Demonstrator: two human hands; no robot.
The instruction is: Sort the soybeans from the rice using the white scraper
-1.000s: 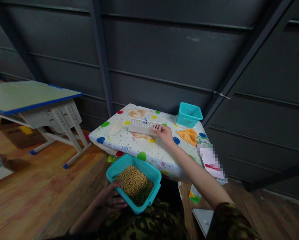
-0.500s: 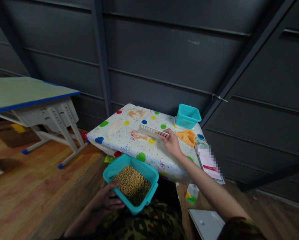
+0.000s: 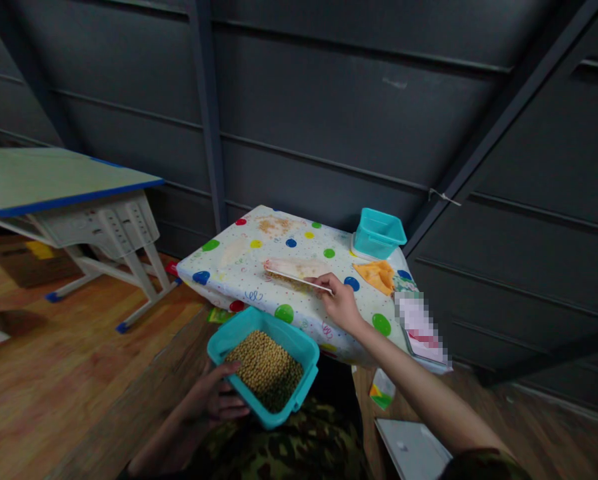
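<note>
My left hand (image 3: 221,395) is wrapped round the near-left side of a turquoise plastic tub (image 3: 300,339), its thumb over the rim. The tub is tilted just below the table's front edge and holds a heap of soybeans (image 3: 263,363). Over the tablecloth, my right hand (image 3: 339,303) pinches one end of a white slotted plastic strip (image 3: 301,281), seen nearly edge-on. Some beans lie along the strip's left part, partly hidden by it. Farther back on the cloth is a scattered patch of beans (image 3: 273,227).
A balloon-print cloth covers the table (image 3: 249,273). At its back right stands another turquoise tub (image 3: 379,233), near an orange cloth (image 3: 377,275) and a clipboard with papers (image 3: 423,327). A desk (image 3: 63,177) stands left; a dark panelled wall (image 3: 319,107) rises behind.
My right hand has drawn the white strip toward me and turned it from broad side to nearly edge-on. My left hand and the tub have barely moved.
</note>
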